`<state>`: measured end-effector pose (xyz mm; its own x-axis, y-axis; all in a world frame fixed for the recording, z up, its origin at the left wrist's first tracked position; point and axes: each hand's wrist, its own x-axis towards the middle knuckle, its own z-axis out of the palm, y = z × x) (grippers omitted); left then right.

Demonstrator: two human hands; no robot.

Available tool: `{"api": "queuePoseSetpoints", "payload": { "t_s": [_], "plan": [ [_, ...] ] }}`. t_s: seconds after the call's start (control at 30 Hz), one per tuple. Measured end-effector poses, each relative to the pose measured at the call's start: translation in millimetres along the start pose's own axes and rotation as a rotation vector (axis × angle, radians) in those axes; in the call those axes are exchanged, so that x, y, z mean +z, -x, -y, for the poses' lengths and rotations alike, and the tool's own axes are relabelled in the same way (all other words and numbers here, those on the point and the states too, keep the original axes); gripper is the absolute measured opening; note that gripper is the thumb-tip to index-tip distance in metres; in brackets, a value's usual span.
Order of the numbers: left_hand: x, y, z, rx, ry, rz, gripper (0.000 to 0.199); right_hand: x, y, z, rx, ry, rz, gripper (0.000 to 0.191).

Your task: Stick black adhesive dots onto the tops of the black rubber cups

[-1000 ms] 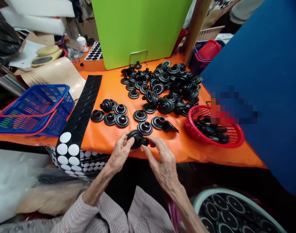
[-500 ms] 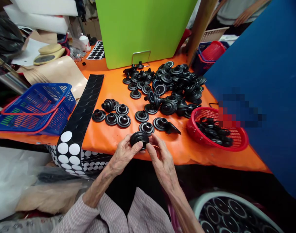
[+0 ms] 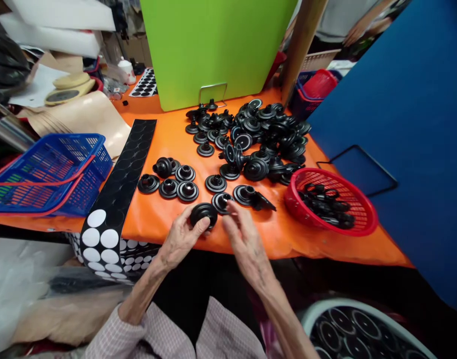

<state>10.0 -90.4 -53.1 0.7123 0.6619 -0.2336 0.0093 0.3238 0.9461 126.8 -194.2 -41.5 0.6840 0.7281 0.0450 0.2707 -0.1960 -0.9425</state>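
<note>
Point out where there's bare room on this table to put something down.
The orange table shows bare between the black strip and the big heap of black discs, and near the front between the right hand and the red basket. It's crowded at the back right, under that heap.

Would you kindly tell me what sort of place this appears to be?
Probably a small workshop: a heap of black discs lies on an orange table, a red basket holds small black parts, and a strip with white circles hangs over the edge.
</note>
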Motion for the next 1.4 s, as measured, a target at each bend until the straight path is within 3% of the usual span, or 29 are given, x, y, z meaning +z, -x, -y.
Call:
{"api": "queuePoseSetpoints", "payload": {
  "t_s": [0.07, 0.13, 0.3, 0.43, 0.57, 0.63, 0.77, 0.83, 0.87, 0.97, 1.0, 1.07, 1.2, 1.4],
  "plan": [
    [-7.7, -16.1, 0.3, 0.016, -0.091, -0.088, 0.052, -9.0, -25.6, 3.1, -0.151, 0.180, -0.085, 0.034],
    [-12.6, -31.9, -0.3, 0.057, -0.173, -0.147, 0.054, -11.3, -56.3, 2.7, -0.273, 0.382, -0.085, 0.028],
    [-10.6, -53.1, -6.0, 0.220, -0.354, -0.229, 0.048, 9.7, -117.0, -10.6, -0.296, 0.727, 0.050, 0.019],
    [-9.9, -51.7, -13.7, 0.289, -0.627, -0.407, 0.042, 11.9, -130.2, -14.1, -0.302, 0.720, 0.050, 0.011],
    [-7.5, -41.0, -27.2, 0.339, -0.777, -0.583, 0.045, -3.0, -109.2, 1.3, -0.359, 0.577, -0.016, 0.018],
    [-1.5, -33.4, -34.4, 0.321, -0.636, -0.510, 0.045, -5.1, -84.8, 15.5, -0.405, 0.436, -0.030, 0.017],
    [7.9, -19.0, -38.2, 0.053, 0.032, -0.138, 0.044, -7.1, -41.0, 38.5, -0.478, 0.280, 0.124, 0.017],
    [6.1, -13.1, -32.8, -0.098, 0.254, -0.110, 0.038, -27.3, -36.8, 38.9, -0.454, 0.321, 0.108, 0.023],
    [3.8, -10.3, -28.9, -0.155, 0.308, -0.127, 0.035, -44.4, -40.1, 35.4, -0.419, 0.411, 0.032, 0.022],
    [-4.1, -3.3, -16.9, -0.232, 0.361, -0.166, 0.027, -108.9, -65.5, 11.8, -0.162, 0.987, -0.217, 0.025],
    [-5.9, -1.8, -13.9, -0.234, 0.367, -0.163, 0.026, -128.6, -76.5, 1.3, -0.020, 1.222, -0.222, 0.029],
    [-7.3, -0.5, -10.3, -0.222, 0.371, -0.146, 0.027, -156.5, -96.2, -19.2, 0.069, 1.328, -0.209, 0.029],
    [-5.8, -2.6, -8.5, -0.199, 0.345, -0.083, 0.028, -168.8, -113.4, -45.2, 0.106, 1.388, -0.141, 0.028],
    [-7.8, -7.0, -6.8, -0.232, 0.340, -0.077, 0.029, -168.5, -112.3, -51.7, 0.121, 1.400, -0.134, 0.028]
  ]
}}
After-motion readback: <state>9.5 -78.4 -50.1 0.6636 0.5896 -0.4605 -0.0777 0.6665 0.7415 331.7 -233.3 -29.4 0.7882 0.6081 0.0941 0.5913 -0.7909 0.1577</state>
